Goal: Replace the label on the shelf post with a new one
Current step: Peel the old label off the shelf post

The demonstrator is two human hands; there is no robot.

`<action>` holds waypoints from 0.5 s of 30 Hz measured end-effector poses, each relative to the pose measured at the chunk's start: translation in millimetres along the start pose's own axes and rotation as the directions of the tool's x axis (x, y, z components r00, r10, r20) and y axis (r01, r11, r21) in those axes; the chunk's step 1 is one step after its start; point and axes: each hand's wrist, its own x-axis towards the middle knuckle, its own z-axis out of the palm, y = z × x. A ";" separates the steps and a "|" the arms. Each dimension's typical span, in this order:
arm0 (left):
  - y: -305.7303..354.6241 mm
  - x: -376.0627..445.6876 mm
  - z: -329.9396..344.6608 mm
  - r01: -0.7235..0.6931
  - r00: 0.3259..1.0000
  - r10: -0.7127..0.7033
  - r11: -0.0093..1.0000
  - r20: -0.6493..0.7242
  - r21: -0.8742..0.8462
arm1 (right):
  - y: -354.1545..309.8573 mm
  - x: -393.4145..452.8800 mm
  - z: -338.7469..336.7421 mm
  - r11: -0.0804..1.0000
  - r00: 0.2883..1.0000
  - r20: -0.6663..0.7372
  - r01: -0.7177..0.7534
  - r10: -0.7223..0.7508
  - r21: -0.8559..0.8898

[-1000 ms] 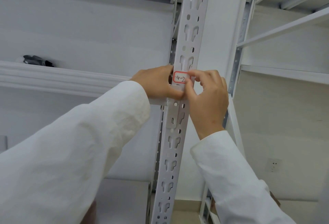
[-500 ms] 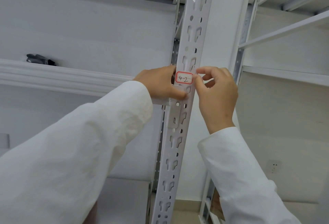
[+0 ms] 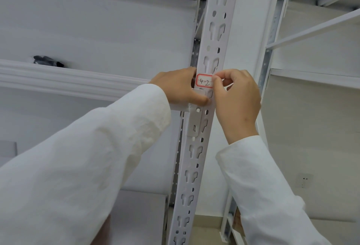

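A white slotted shelf post (image 3: 196, 153) runs from bottom centre to the top of the head view. A small white label (image 3: 203, 81) with a red border and handwritten "4-2" sits on the post at hand height. My left hand (image 3: 179, 86) grips the post just left of and below the label, thumb laid across the post. My right hand (image 3: 236, 100) is at the label's right edge, thumb and forefinger pinched on that edge. Both arms wear white sleeves.
A white shelf beam (image 3: 68, 80) runs left from the post, with a dark object (image 3: 47, 61) lying on the shelf behind it. More white shelving (image 3: 311, 28) stands at the right. A wall socket (image 3: 303, 180) sits low on the right wall.
My right hand has shifted from covering the label's lower right to pinching its right edge, so the whole "4-2" now shows. My left hand has kept its grip on the post.
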 end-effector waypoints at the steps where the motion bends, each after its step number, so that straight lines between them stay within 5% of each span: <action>1: -0.2 -0.1 -0.5 0.002 1.000 -0.002 1.000 0.000 -0.002 | -1.4 -0.5 1.0 1.000 1.000 -0.002 -0.011 0.011 0.006; 15: -3.5 -1.8 0.9 -0.005 1.000 0.005 1.000 0.010 0.018 | 16.7 -7.7 9.3 0.980 0.978 -0.066 0.198 -0.196 0.012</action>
